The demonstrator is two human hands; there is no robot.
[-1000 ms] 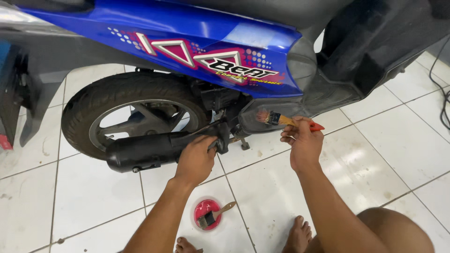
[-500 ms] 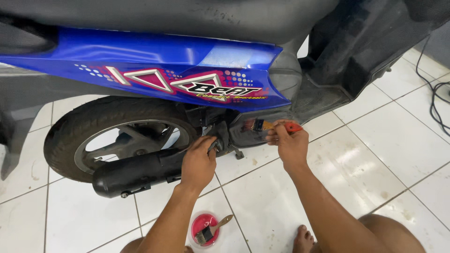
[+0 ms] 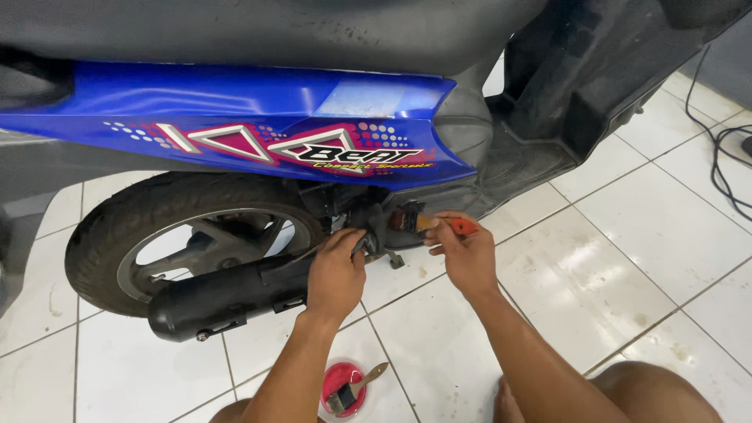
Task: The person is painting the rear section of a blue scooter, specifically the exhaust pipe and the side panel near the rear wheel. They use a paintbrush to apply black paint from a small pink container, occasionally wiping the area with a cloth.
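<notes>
Head view: rear wheel (image 3: 133, 235) and black exhaust (image 3: 227, 294) crowd the left, where the left hand (image 3: 337, 270) closes its grip on a dark part under the blue panel (image 3: 235, 117). Right hand (image 3: 466, 254) grips an orange-handled brush (image 3: 427, 223), bristles against the engine; a red dish (image 3: 343, 388) lies near, open floor tiles (image 3: 627, 235) right.

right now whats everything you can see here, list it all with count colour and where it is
scooter: one, blue side panel with grey seat and dark body, across the top
rear wheel: one, black tyre, left of centre
exhaust pipe: one, black, low in front of the wheel
brush: one, dark bristles, orange-red handle, at the engine area under the panel
red dish: one, on the floor at bottom centre
second brush: one, wooden handle, lying in the dish
cables: black, on the floor at far right
floor tiles: white
left hand: one, on the exhaust pipe's front end
right hand: one, holding the brush
knee: bottom right
</notes>
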